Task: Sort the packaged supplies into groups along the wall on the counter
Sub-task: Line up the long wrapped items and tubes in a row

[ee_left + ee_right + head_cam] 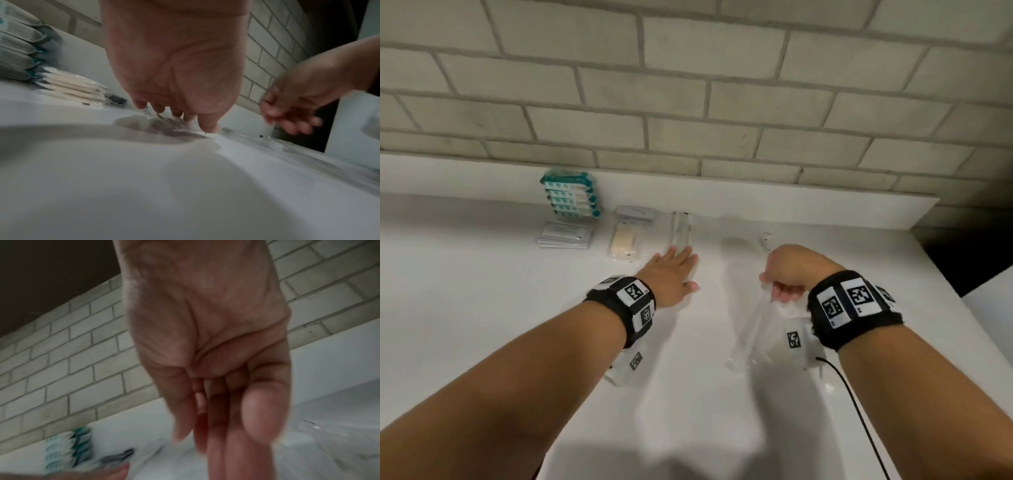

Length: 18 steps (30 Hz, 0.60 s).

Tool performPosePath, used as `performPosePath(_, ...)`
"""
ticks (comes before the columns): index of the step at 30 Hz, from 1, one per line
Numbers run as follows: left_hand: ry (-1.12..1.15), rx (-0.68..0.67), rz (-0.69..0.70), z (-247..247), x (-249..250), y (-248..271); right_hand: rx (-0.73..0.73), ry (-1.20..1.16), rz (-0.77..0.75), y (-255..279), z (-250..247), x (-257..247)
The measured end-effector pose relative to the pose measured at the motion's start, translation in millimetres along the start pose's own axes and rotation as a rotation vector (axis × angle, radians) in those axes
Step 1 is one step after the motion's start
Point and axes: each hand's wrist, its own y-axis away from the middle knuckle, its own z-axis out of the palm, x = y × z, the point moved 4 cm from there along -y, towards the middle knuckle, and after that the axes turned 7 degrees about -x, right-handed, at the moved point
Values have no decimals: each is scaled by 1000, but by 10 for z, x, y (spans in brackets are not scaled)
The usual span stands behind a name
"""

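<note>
Along the wall stand a stack of teal packs (570,197), flat white sachets (565,234), a cream item in clear wrap (624,240) and long clear packets (683,229). My left hand (674,270) lies flat with straight fingers on the near end of those clear packets; in the left wrist view its fingertips (207,128) press the wrap. My right hand (787,274) is blurred, its fingers curled over the far end of another long clear packet (744,332), which stretches toward me. The grip itself is hidden under the hand.
A small white item (765,240) lies near the wall beyond my right hand. The white counter (482,291) ends at a raised ledge (825,202) under the brick wall. A dark gap (969,260) opens at the right. A black cable (859,404) hangs from my right wrist.
</note>
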Motion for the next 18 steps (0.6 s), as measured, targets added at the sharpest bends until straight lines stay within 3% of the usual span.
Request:
performPosePath(2,3,-12,-29,1,-7,13,-134,45,61,153,221,40)
performPosePath(3,-2,-18,-39,7,-7,17,-133,125,37,214,315,6)
performPosePath(6,-31,-21,-58,31,18,18,72,402,-150,191,482,-222)
performPosePath(9,-35,-30,-74,53,38,9,170,322,-235,56,540,-414)
performPosePath(18,23,-48,-83,53,67,20,291,147,-188,-236,564,-647)
